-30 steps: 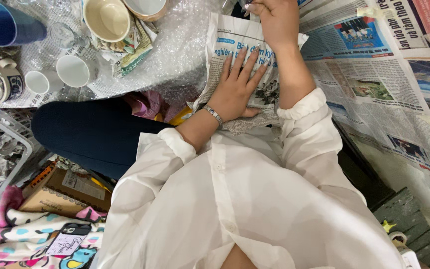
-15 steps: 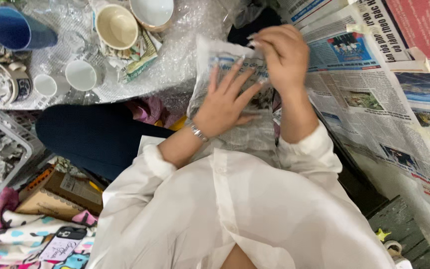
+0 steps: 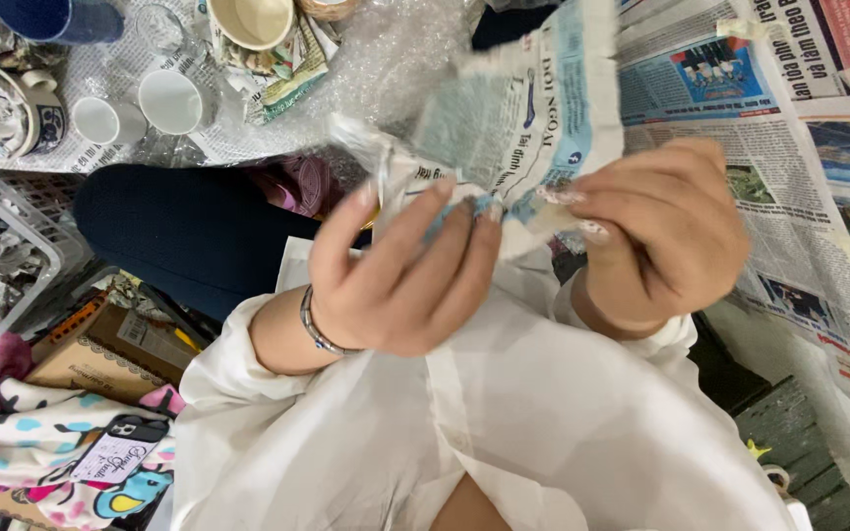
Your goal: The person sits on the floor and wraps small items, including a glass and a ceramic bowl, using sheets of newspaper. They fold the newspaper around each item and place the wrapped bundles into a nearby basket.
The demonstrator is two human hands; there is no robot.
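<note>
Both the left hand (image 3: 400,280) and right hand (image 3: 666,236) have fingers clamped on a half-wrapped newspaper bundle (image 3: 504,128), while bare cups (image 3: 171,101) wait far left.

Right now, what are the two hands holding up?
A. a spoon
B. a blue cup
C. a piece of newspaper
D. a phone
C: both the left hand and the right hand grip a crumpled sheet of newspaper between their fingers, while the blue cup stands untouched at the top left.
</note>
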